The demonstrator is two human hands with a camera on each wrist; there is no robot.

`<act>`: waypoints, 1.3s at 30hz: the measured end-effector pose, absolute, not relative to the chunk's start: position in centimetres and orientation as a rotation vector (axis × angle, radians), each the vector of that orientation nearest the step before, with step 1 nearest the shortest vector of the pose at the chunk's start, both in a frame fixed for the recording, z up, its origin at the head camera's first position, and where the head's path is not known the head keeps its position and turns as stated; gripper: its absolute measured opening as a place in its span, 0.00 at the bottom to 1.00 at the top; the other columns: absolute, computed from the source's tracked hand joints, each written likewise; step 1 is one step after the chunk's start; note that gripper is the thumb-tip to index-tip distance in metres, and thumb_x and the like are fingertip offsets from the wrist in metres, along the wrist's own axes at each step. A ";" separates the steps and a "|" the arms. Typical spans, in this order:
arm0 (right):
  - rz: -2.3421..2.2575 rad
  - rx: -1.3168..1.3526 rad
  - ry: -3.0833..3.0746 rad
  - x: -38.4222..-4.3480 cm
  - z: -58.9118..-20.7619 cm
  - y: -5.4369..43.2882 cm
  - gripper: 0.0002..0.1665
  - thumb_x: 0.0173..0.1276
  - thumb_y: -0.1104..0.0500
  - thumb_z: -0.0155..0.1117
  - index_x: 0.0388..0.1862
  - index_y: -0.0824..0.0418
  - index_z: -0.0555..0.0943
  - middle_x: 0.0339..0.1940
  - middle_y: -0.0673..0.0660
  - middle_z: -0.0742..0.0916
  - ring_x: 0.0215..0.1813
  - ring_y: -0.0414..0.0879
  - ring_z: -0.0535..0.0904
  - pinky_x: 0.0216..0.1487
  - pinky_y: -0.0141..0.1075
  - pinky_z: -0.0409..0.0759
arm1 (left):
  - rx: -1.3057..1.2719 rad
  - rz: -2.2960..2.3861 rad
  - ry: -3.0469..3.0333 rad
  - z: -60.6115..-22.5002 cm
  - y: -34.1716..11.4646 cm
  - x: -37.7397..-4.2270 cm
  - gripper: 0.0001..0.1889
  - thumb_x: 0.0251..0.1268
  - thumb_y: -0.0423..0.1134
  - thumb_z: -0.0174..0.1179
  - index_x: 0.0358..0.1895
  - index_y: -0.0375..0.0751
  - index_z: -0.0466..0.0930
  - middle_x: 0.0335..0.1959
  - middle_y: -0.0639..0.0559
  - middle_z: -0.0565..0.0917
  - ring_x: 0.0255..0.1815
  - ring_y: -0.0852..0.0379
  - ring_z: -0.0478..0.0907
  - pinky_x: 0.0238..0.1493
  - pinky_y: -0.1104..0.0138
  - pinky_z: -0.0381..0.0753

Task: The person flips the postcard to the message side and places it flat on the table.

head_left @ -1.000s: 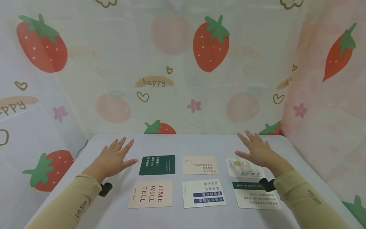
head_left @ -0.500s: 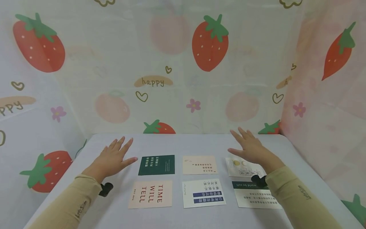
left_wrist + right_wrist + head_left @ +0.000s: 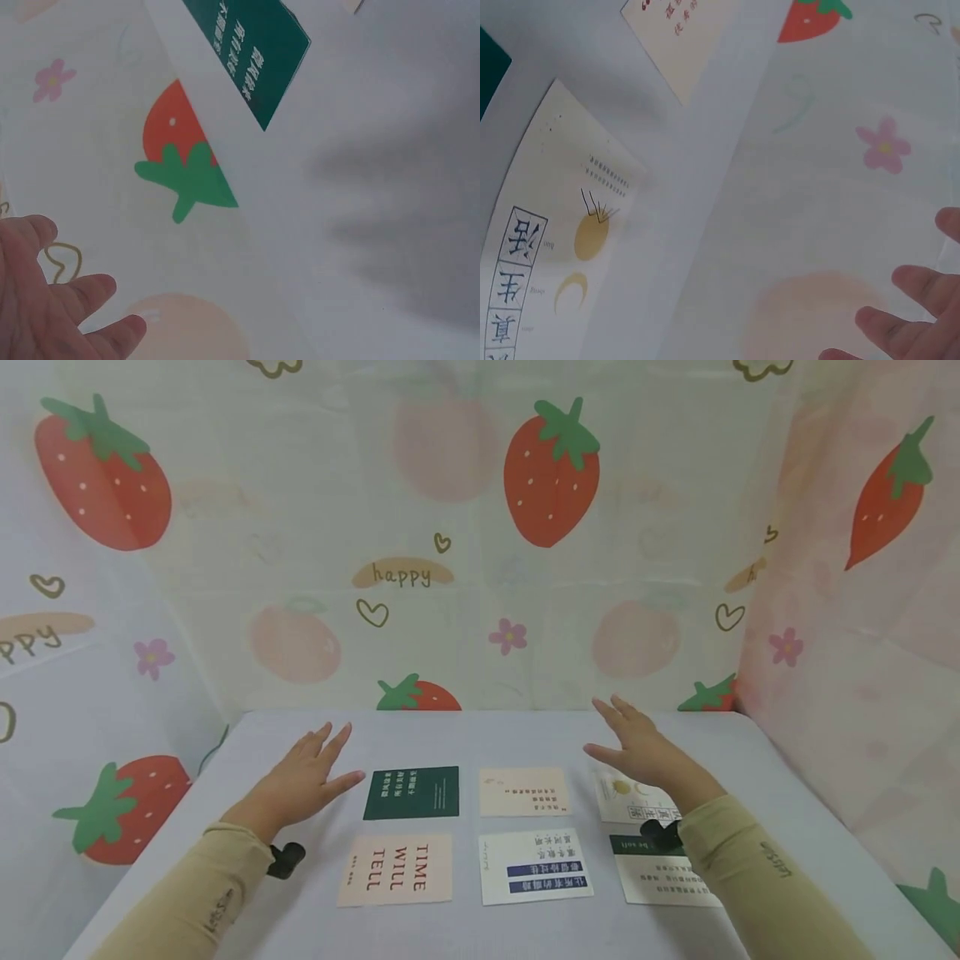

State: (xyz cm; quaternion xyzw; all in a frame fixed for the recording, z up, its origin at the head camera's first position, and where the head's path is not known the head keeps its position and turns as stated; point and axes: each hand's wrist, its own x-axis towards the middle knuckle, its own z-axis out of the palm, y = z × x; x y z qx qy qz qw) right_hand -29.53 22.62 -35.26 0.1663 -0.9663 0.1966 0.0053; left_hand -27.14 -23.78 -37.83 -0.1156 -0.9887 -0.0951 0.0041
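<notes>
Nearest, front row: flat along the worktop (image 3: 465, 935)'s near edge lay, left to right, the pink card (image 3: 395, 870), the blue card (image 3: 536, 867) and the banded card (image 3: 651, 877), apart from one another.
Right sleeve (image 3: 765, 893): it crossed above the banded card's right end and hid part of it.
Back row: beyond these lay the green card (image 3: 412, 793), the cream card (image 3: 525, 792) and the moon card (image 3: 630, 802); their long sides seemed to run parallel to the worktop's far edge.
Left hand (image 3: 296, 789): it hovered toward the worktop's left edge, fingers straight and spread, gripping nothing; the green card lay just right of the thumb.
Right hand (image 3: 645, 750): it hovered too, fingers straight and fanned, gripping nothing; its wrist hid the moon card's right part, and the cream card lay left of the thumb.
Nearer hand: left for green and pink, right for moon, cream and banded.
In the way: nothing visible stood between left thumb and green card.
Past the far edge: strawberry-print cloth (image 3: 480, 518) hung upright.
</notes>
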 end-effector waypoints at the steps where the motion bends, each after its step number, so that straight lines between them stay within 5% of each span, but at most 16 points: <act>1: 0.645 0.516 -3.024 -29.6 -35.4 22.4 0.48 0.64 0.37 0.53 0.74 0.54 0.45 0.73 0.65 0.47 0.71 0.66 0.42 0.62 0.66 0.48 | -0.349 -0.311 -3.104 -37.9 -23.8 -27.2 0.51 0.53 0.76 0.35 0.73 0.45 0.40 0.71 0.33 0.44 0.69 0.32 0.41 0.64 0.41 0.46; 10: 0.814 0.494 -2.938 -29.7 -37.4 20.2 0.41 0.67 0.42 0.52 0.72 0.56 0.51 0.71 0.62 0.59 0.71 0.61 0.49 0.65 0.59 0.52 | -0.330 -0.540 -3.101 -38.9 -23.5 -27.8 0.47 0.58 0.71 0.39 0.73 0.48 0.34 0.71 0.34 0.41 0.70 0.33 0.39 0.63 0.39 0.46; 39: 1.103 0.434 -2.854 -29.7 -40.1 13.1 0.35 0.67 0.45 0.53 0.70 0.52 0.59 0.68 0.59 0.65 0.66 0.58 0.62 0.63 0.54 0.62 | -0.282 -0.788 -3.044 -40.6 -22.5 -27.8 0.50 0.56 0.72 0.41 0.73 0.46 0.33 0.72 0.35 0.42 0.70 0.35 0.38 0.64 0.40 0.43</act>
